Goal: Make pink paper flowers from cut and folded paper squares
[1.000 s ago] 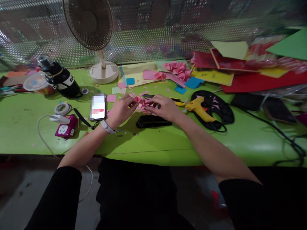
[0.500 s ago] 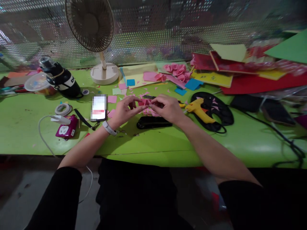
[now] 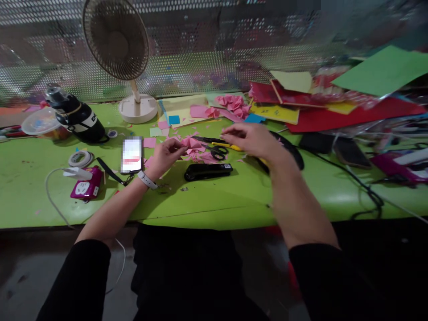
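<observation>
My left hand [image 3: 169, 154], with a pale band at the wrist, pinches a folded piece of pink paper [image 3: 191, 142] between thumb and fingers. Apart from it, my right hand [image 3: 249, 137] hovers palm-down with fingers loosely extended, and no object shows in them. Beneath its fingertips lies a yellow-handled tool [image 3: 230, 146]. Dark-handled scissors [image 3: 219, 152] rest among pink paper scraps [image 3: 200, 156]. In front of them is a black stapler [image 3: 207, 171]. My right hand and forearm cover most of the yellow glue gun and part of its black pad [image 3: 296, 156].
A phone [image 3: 131, 154], tape roll [image 3: 80, 158] and purple power adapter [image 3: 87, 183] lie left. Behind stand a black bottle [image 3: 80, 118] and a fan [image 3: 137, 109]. Folded pink paper pieces [image 3: 233, 106] are heaped at the back. Coloured sheets [image 3: 354, 116] and cables [image 3: 347, 162] spread right.
My right hand has let go of the pink paper and moved right, over the yellow tool and glue gun. My left hand keeps the paper. The view has turned slightly right.
</observation>
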`<action>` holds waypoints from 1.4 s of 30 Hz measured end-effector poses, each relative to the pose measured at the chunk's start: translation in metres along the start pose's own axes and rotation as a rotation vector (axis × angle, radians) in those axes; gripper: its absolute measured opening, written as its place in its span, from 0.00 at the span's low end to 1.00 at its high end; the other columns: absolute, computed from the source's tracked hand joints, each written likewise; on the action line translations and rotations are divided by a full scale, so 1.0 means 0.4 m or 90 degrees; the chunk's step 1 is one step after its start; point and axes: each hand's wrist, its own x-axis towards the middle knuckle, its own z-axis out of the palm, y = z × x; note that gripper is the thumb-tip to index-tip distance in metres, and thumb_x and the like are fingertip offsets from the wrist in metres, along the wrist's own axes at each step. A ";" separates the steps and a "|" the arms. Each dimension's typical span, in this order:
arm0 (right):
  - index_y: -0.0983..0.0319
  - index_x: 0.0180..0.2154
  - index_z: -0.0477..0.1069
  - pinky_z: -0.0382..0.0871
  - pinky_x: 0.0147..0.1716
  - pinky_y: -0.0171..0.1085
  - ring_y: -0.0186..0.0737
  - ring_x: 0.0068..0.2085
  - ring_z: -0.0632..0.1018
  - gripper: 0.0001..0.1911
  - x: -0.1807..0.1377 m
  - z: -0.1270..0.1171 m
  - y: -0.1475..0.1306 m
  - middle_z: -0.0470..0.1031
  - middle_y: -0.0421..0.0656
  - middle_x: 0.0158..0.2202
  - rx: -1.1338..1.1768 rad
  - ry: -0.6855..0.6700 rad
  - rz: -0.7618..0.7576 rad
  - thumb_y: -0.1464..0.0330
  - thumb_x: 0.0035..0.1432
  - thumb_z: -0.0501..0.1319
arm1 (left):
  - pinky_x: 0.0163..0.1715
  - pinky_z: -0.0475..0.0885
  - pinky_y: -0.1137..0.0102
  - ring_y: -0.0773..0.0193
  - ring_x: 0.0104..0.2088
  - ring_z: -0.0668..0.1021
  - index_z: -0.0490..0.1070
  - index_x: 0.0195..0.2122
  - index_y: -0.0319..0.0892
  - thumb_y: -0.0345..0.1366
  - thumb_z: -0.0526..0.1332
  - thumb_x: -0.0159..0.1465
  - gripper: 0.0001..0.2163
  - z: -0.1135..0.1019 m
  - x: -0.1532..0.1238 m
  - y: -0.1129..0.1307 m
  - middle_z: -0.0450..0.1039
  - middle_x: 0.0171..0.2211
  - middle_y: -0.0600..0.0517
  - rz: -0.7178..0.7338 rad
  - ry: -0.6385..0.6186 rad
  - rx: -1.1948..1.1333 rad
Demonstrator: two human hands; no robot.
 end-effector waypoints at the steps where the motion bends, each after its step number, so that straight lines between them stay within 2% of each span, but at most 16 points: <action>1: 0.61 0.49 0.81 0.69 0.39 0.41 0.46 0.40 0.81 0.16 -0.009 -0.036 0.021 0.83 0.49 0.42 -0.062 -0.023 0.051 0.59 0.64 0.66 | 0.30 0.80 0.74 0.70 0.30 0.83 0.76 0.34 0.39 0.45 0.74 0.62 0.14 -0.002 0.003 0.000 0.80 0.30 0.50 -0.008 0.007 -0.020; 3: 0.64 0.53 0.78 0.69 0.41 0.41 0.50 0.46 0.81 0.20 -0.032 -0.092 0.066 0.82 0.53 0.49 -0.224 -0.078 0.125 0.59 0.64 0.66 | 0.31 0.80 0.75 0.70 0.29 0.82 0.76 0.33 0.39 0.43 0.75 0.60 0.14 -0.007 0.008 -0.002 0.80 0.29 0.51 -0.019 0.018 -0.045; 4: 0.65 0.51 0.78 0.68 0.40 0.42 0.53 0.48 0.81 0.21 -0.045 -0.108 0.087 0.81 0.56 0.52 -0.317 -0.122 0.167 0.57 0.65 0.65 | 0.30 0.79 0.75 0.71 0.29 0.82 0.75 0.32 0.38 0.42 0.76 0.59 0.14 -0.009 0.010 -0.003 0.80 0.29 0.51 -0.023 0.022 -0.049; 7: 0.64 0.52 0.77 0.67 0.38 0.42 0.58 0.50 0.80 0.22 -0.078 -0.110 0.136 0.79 0.58 0.54 -0.473 -0.242 0.264 0.54 0.66 0.62 | 0.29 0.79 0.75 0.71 0.28 0.81 0.75 0.32 0.39 0.40 0.75 0.60 0.12 -0.014 0.014 -0.006 0.79 0.28 0.51 -0.033 0.026 -0.059; 9: 0.64 0.53 0.76 0.67 0.38 0.43 0.58 0.50 0.80 0.21 -0.090 -0.088 0.157 0.78 0.59 0.54 -0.488 -0.257 0.278 0.57 0.66 0.61 | 0.29 0.79 0.74 0.71 0.27 0.81 0.75 0.32 0.39 0.40 0.75 0.61 0.12 -0.013 0.015 -0.007 0.79 0.28 0.51 -0.037 0.022 -0.069; 14: 0.69 0.51 0.75 0.68 0.40 0.43 0.57 0.50 0.80 0.21 -0.094 -0.036 0.183 0.77 0.62 0.53 -0.471 -0.227 0.287 0.59 0.65 0.61 | 0.29 0.79 0.73 0.71 0.27 0.81 0.72 0.31 0.39 0.43 0.78 0.57 0.17 -0.001 0.011 -0.009 0.78 0.27 0.52 -0.069 0.011 -0.107; 21: 0.63 0.40 0.74 0.68 0.40 0.42 0.55 0.47 0.80 0.14 -0.108 -0.037 0.203 0.79 0.61 0.47 -0.424 -0.178 0.295 0.58 0.63 0.62 | 0.29 0.80 0.71 0.69 0.27 0.82 0.73 0.32 0.37 0.47 0.78 0.55 0.20 0.003 0.012 -0.021 0.79 0.28 0.51 -0.094 0.013 -0.128; 24: 0.60 0.38 0.72 0.68 0.40 0.44 0.54 0.45 0.79 0.12 -0.127 -0.048 0.199 0.79 0.61 0.46 -0.349 -0.095 0.291 0.57 0.59 0.65 | 0.31 0.81 0.70 0.69 0.28 0.82 0.73 0.33 0.38 0.45 0.77 0.56 0.18 0.003 0.012 -0.023 0.79 0.28 0.51 -0.089 0.002 -0.139; 26: 0.58 0.37 0.70 0.68 0.41 0.46 0.53 0.44 0.79 0.11 -0.134 -0.054 0.192 0.79 0.61 0.46 -0.257 0.043 0.293 0.61 0.55 0.67 | 0.31 0.81 0.70 0.68 0.29 0.83 0.73 0.33 0.38 0.43 0.76 0.57 0.16 0.003 0.011 -0.022 0.79 0.28 0.51 -0.089 -0.003 -0.137; 28: 0.57 0.38 0.68 0.69 0.41 0.47 0.50 0.41 0.78 0.14 -0.129 -0.052 0.176 0.80 0.58 0.45 -0.105 0.189 0.284 0.65 0.51 0.69 | 0.32 0.80 0.70 0.68 0.30 0.83 0.72 0.33 0.39 0.41 0.76 0.58 0.15 0.003 0.009 -0.022 0.80 0.29 0.50 -0.085 0.003 -0.129; 30: 0.56 0.38 0.67 0.70 0.38 0.44 0.45 0.36 0.77 0.14 -0.112 -0.038 0.148 0.80 0.54 0.42 0.105 0.273 0.248 0.66 0.49 0.69 | 0.32 0.80 0.69 0.68 0.31 0.83 0.72 0.33 0.40 0.39 0.75 0.59 0.13 0.004 0.008 -0.021 0.80 0.30 0.50 -0.079 0.012 -0.120; 32: 0.57 0.35 0.69 0.69 0.34 0.42 0.41 0.32 0.76 0.10 -0.086 -0.012 0.105 0.80 0.50 0.37 0.306 0.269 0.193 0.63 0.51 0.67 | 0.33 0.80 0.69 0.67 0.31 0.84 0.72 0.33 0.41 0.39 0.75 0.60 0.13 0.004 0.006 -0.021 0.80 0.30 0.50 -0.069 0.017 -0.111; 35: 0.58 0.33 0.72 0.69 0.28 0.39 0.36 0.25 0.72 0.14 -0.050 0.038 0.019 0.78 0.44 0.30 0.486 0.235 0.175 0.58 0.50 0.70 | 0.34 0.81 0.69 0.66 0.32 0.85 0.71 0.34 0.40 0.41 0.74 0.61 0.14 0.004 0.004 -0.022 0.80 0.30 0.50 -0.060 0.017 -0.115; 39: 0.59 0.30 0.73 0.73 0.31 0.39 0.36 0.26 0.74 0.18 -0.054 0.094 -0.087 0.76 0.41 0.26 0.530 0.148 0.075 0.55 0.47 0.75 | 0.33 0.80 0.71 0.68 0.31 0.84 0.69 0.33 0.40 0.44 0.75 0.60 0.18 0.005 0.003 -0.020 0.80 0.29 0.52 -0.049 0.024 -0.127; 42: 0.58 0.31 0.72 0.69 0.26 0.38 0.35 0.25 0.72 0.20 -0.092 0.119 -0.119 0.74 0.39 0.26 0.487 0.081 0.080 0.55 0.45 0.77 | 0.33 0.80 0.72 0.68 0.31 0.84 0.69 0.33 0.41 0.45 0.75 0.59 0.18 0.010 0.000 -0.015 0.80 0.28 0.52 -0.049 0.028 -0.123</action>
